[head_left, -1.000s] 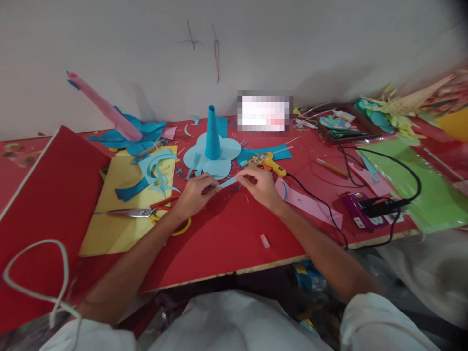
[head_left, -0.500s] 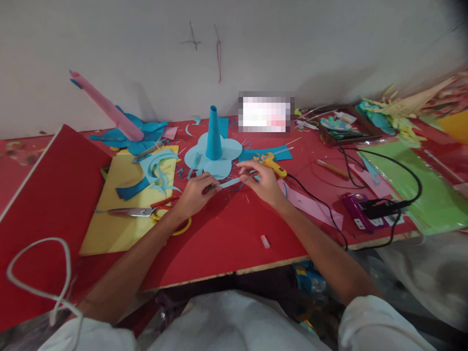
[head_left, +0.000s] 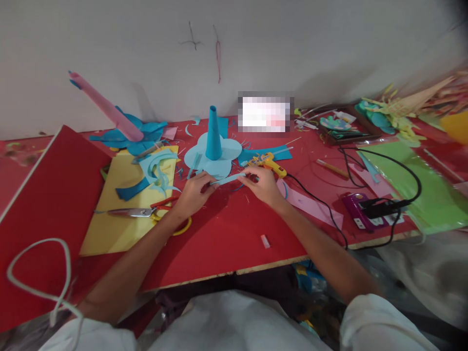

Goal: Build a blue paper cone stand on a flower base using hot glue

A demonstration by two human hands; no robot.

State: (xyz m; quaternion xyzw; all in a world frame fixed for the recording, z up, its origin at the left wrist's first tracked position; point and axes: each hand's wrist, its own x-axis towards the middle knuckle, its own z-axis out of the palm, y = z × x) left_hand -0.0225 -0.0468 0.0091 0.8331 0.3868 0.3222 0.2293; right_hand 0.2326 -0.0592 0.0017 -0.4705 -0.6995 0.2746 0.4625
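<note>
A narrow light-blue paper strip (head_left: 228, 179) is stretched between my two hands, just above the red tabletop. My left hand (head_left: 197, 194) pinches its left end. At the other end, the fingers and thumb of my right hand (head_left: 261, 184) are closed on the strip. Right behind it lies a light-blue paper flower shape (head_left: 230, 147) with rounded petals. From its middle rises an upright darker blue paper cone (head_left: 214, 136). A yellow glue gun (head_left: 275, 165) lies just beyond my right hand, partly hidden by it.
Scissors (head_left: 135, 212) with red and yellow handles lie on yellow sheets (head_left: 106, 229) at left. Behind them leans a pink paper tube (head_left: 106, 105) on blue petals. At right are a purple power box (head_left: 360, 214) with cables, a pink strip (head_left: 310, 204) and green sheets (head_left: 435, 195).
My right hand has closed its fingers on the right end of the strip, where they were more spread before. The strip is now seen more edge-on. My left hand has hardly moved.
</note>
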